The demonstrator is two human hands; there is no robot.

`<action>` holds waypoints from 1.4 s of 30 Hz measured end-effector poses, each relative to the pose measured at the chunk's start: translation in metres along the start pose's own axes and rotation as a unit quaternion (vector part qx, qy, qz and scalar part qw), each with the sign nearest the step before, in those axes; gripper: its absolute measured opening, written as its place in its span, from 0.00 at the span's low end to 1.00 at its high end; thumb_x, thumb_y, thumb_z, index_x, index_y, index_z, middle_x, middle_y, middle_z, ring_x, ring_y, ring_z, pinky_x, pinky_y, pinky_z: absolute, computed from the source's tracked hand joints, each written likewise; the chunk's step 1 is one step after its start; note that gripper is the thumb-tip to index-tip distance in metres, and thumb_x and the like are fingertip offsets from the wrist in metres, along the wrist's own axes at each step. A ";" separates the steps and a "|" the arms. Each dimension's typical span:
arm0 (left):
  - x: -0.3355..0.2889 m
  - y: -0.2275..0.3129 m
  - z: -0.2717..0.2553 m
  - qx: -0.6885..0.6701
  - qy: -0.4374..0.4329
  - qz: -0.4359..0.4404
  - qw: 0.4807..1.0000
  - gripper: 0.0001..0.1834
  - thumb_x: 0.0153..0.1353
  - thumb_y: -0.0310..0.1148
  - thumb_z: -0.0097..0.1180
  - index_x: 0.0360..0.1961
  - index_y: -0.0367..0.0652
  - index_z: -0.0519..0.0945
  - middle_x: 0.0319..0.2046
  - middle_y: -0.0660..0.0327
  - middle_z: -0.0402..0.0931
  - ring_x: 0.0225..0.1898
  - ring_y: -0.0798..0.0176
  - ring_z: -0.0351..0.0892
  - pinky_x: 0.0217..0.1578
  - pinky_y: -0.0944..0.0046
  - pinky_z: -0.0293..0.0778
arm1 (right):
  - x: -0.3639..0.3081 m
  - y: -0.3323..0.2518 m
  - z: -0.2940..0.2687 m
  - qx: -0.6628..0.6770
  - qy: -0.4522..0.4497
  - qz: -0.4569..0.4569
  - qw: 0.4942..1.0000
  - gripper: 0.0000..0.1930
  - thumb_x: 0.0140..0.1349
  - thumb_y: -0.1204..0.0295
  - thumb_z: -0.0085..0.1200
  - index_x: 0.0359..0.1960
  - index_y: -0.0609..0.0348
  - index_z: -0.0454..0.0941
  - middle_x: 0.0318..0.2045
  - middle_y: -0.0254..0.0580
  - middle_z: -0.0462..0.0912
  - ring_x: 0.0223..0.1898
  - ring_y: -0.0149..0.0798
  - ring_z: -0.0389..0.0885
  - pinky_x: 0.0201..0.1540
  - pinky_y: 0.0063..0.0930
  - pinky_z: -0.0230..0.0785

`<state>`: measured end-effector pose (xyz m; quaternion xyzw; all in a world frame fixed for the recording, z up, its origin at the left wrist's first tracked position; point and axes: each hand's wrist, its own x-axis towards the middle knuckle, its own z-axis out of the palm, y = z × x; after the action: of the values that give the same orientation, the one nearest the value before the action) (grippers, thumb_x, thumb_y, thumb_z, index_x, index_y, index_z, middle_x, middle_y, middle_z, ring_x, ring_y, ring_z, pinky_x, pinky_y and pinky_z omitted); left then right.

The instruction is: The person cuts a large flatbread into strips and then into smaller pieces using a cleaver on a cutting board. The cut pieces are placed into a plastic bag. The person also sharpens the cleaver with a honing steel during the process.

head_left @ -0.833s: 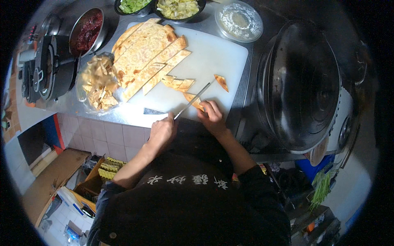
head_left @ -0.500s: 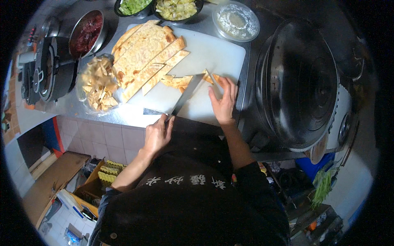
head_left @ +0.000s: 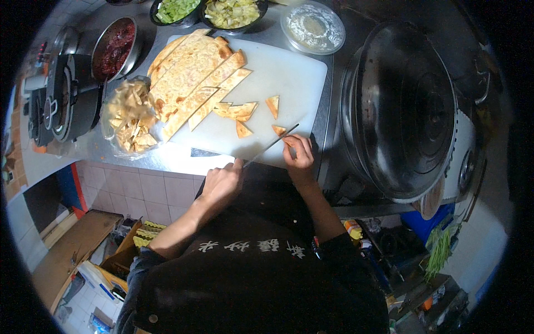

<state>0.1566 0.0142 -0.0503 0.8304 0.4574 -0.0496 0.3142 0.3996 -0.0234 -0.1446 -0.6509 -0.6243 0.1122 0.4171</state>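
- Flatbread (head_left: 189, 72) lies on the far left part of a white cutting board (head_left: 289, 78), and it is golden brown with some long strips cut off its right side.
- Long strips (head_left: 214, 97) sit side by side next to the big piece, slanting toward the near edge of the board.
- Small triangle pieces (head_left: 238, 110) lie in the middle of the board, a little apart from each other.
- One more small piece (head_left: 278, 129) sits close to the tip of the knife.
- Left hand (head_left: 221, 186) is at the near edge of the board, and its grip is closed tight around the handle of a knife (head_left: 271, 145).
- Knife blade is thin and points up and to the right, across the near right part of the board.
- Right hand (head_left: 298, 156) rests on the near right edge of the board, with its fingers bent down by the knife tip; I cannot tell if its grip has a piece pinched in it.
- Clear bag (head_left: 129, 119) full of cut pieces sits on the steel worktop (head_left: 100, 147), just left of the board.
- Big round dark pot lid (head_left: 409, 106) is to the right of the board.
- Bowl of red stuff (head_left: 115, 47) sits at the far left.
- Bowl of green pieces (head_left: 175, 10) and bowl of pale chopped food (head_left: 232, 12) stand behind the board.
- Round dish of white powder (head_left: 312, 26) is at the far right corner of the board.
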 end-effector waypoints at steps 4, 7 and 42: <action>0.028 0.004 0.026 0.062 -0.049 0.000 0.997 0.24 0.58 0.22 0.50 0.58 0.29 0.72 0.24 0.45 0.82 0.21 0.48 0.84 0.19 0.52 0.78 | -0.003 -0.001 0.006 0.024 0.026 0.010 0.999 0.10 0.54 0.84 0.62 0.39 0.65 0.83 0.40 0.47 0.84 0.40 0.48 0.83 0.44 0.38 0.77; 0.043 0.008 0.030 0.027 0.013 0.028 0.999 0.23 0.57 0.20 0.50 0.56 0.30 0.72 0.24 0.43 0.82 0.22 0.46 0.85 0.19 0.51 0.79 | -0.002 -0.002 0.009 0.060 0.034 0.051 0.996 0.10 0.55 0.85 0.62 0.39 0.64 0.83 0.41 0.46 0.84 0.39 0.46 0.83 0.43 0.36 0.77; -0.001 -0.046 0.093 -0.616 -0.010 -0.229 0.754 0.18 0.72 0.48 0.58 0.37 0.44 0.76 0.17 0.72 0.68 0.17 0.75 0.65 0.18 0.71 0.61 | 0.062 -0.066 0.086 -0.046 -0.143 -0.138 0.979 0.22 0.61 0.62 0.65 0.56 0.52 0.82 0.55 0.41 0.73 0.62 0.48 0.66 0.72 0.61 0.48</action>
<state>0.1387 -0.0218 -0.1464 0.3274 0.5623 0.1636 0.7415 0.3070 0.0590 -0.1297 -0.5545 -0.7658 0.1167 0.3040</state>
